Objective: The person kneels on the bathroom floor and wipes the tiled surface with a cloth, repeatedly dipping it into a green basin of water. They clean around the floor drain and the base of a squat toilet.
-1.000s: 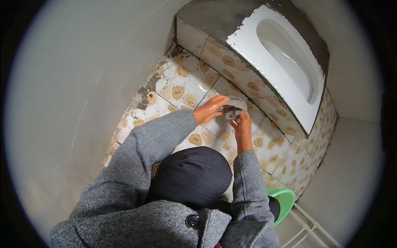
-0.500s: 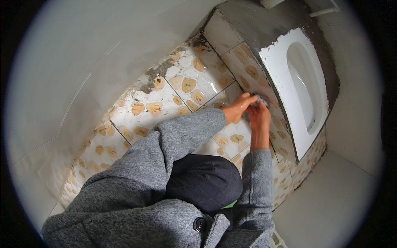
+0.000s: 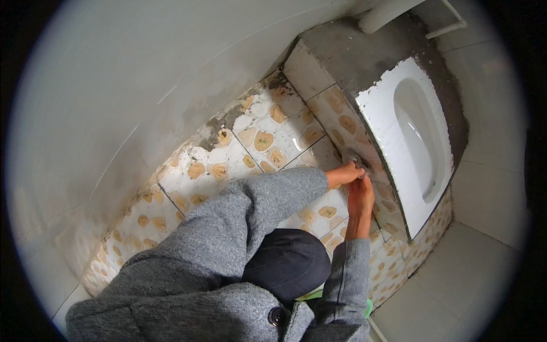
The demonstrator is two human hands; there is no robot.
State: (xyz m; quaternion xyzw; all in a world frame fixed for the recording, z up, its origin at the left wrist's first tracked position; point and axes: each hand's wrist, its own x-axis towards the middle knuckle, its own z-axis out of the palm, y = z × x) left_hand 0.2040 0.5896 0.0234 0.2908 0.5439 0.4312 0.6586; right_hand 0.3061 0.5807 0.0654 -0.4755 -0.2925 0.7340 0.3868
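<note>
Both my hands meet low against the tiled front of the raised step, beside the floor. My left hand (image 3: pixel 343 174) comes in from the left with its fingers closed. My right hand (image 3: pixel 360 198) reaches up from below, its fingertips pinched together and touching the left fingers. A small grey, crumpled-looking clump (image 3: pixel 358 162) shows at the fingertips, against a dark patch on the step's face; its kind cannot be made out. The white squat toilet pan (image 3: pixel 393 108) is set into the step, just right of my hands.
Grey cement (image 3: pixel 342 48) with rough edges surrounds the pan. A thick white pipe (image 3: pixel 393 14) and a thinner pipe (image 3: pixel 447 28) stand at the far end. Patterned floor tiles (image 3: pixel 285 134) look wet and dirty along the left wall (image 3: pixel 142 74). Something green (image 3: pixel 369 308) shows beside my right sleeve.
The view has tilted, so the room sits lower in the picture. My hands have drawn closer together, and less of the grey clump shows between them.
</note>
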